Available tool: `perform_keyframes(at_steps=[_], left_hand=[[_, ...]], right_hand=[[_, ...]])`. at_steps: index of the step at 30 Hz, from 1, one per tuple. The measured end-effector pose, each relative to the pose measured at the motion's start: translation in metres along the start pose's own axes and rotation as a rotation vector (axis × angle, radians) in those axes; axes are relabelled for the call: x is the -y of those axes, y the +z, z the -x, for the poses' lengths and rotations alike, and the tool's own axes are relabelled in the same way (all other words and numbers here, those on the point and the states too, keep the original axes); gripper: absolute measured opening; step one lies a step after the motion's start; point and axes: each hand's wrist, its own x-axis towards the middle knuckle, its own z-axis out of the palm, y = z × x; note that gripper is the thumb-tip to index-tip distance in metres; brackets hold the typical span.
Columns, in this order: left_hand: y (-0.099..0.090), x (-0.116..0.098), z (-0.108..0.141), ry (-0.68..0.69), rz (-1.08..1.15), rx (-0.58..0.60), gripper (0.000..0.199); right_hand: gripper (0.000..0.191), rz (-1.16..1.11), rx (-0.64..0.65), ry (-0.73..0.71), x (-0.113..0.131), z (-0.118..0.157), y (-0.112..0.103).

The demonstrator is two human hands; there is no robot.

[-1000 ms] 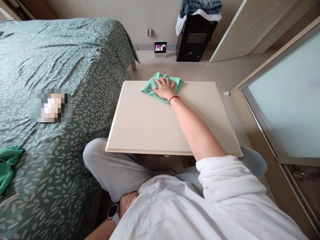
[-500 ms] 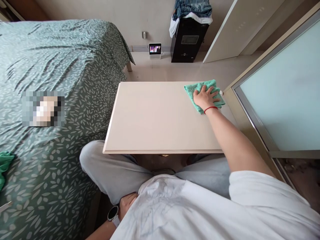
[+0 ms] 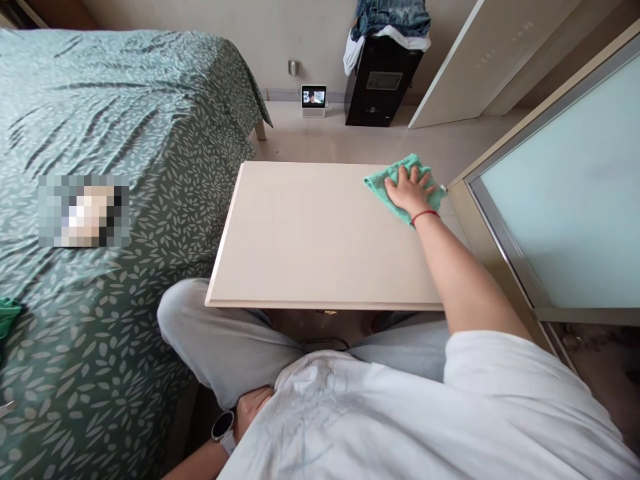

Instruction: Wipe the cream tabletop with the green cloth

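Observation:
My right hand (image 3: 411,190) lies flat, its fingers spread, pressing a green cloth (image 3: 384,183) onto the far right corner of a pale cream tabletop (image 3: 320,233). Part of the cloth reaches over the table's edge. A red cord circles the right wrist. My left hand (image 3: 253,405) rests at my lap against the grey trousers, a watch (image 3: 223,425) on its wrist. Its fingertips are hidden by the white shirt (image 3: 350,420), so what they do cannot be made out.
On the left, a bed with a green leaf-patterned sheet (image 3: 165,200) carries a blurred-out object (image 3: 87,213) and green fabric (image 3: 7,315). Beyond the table stand a small screen (image 3: 313,99) and a black cabinet (image 3: 383,83) topped with clothes. A frosted glass panel (image 3: 570,200) borders the right side.
My right hand and the cloth have shifted slightly up, the cloth turning a little under the palm. My left hand stays at my lap. The view has moved slightly.

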Motion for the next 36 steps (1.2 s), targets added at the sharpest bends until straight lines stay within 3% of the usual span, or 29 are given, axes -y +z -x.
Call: perform_keyframes(at_steps=[2, 5, 10, 12, 15, 19, 22, 27, 31, 34, 36], left_hand=[[0.000, 0.000, -0.001, 0.009, 0.005, -0.002, 0.033], [0.001, 0.001, -0.001, 0.023, 0.012, -0.006, 0.033], [0.003, 0.003, 0.003, 0.025, 0.002, -0.015, 0.033], [0.003, 0.004, 0.004, 0.025, -0.005, -0.017, 0.031], [0.004, 0.005, 0.006, 0.020, -0.010, -0.018, 0.027], [0.005, 0.006, 0.007, -0.001, 0.001, -0.001, 0.029], [0.007, 0.005, 0.007, -0.023, 0.004, 0.012, 0.030], [0.006, 0.005, 0.006, -0.021, 0.005, 0.021, 0.033], [0.006, 0.005, 0.005, -0.013, 0.003, 0.017, 0.036], [0.005, 0.003, 0.005, -0.021, -0.008, 0.012, 0.036], [0.005, 0.001, 0.004, -0.026, -0.018, 0.005, 0.036]], right_hand=[[0.086, -0.008, 0.036, -0.042, 0.040, -0.010, 0.001], [0.085, -0.025, 0.096, -0.232, 0.115, -0.009, 0.013], [0.090, -0.061, 0.206, -0.595, 0.244, 0.024, 0.045], [0.089, -0.071, 0.232, -0.723, 0.278, 0.045, 0.053], [0.088, -0.039, 0.281, -0.923, 0.297, 0.079, 0.058], [0.084, 0.007, 0.345, -1.124, 0.273, 0.101, 0.056], [0.080, 0.005, 0.334, -1.091, 0.230, 0.087, 0.049], [0.079, 0.007, 0.221, -0.680, 0.110, 0.038, 0.020], [0.081, 0.019, 0.124, -0.328, 0.006, 0.028, 0.000], [0.086, -0.024, 0.022, 0.015, -0.038, 0.038, -0.001], [0.089, -0.049, -0.037, 0.203, -0.043, 0.048, 0.004]])
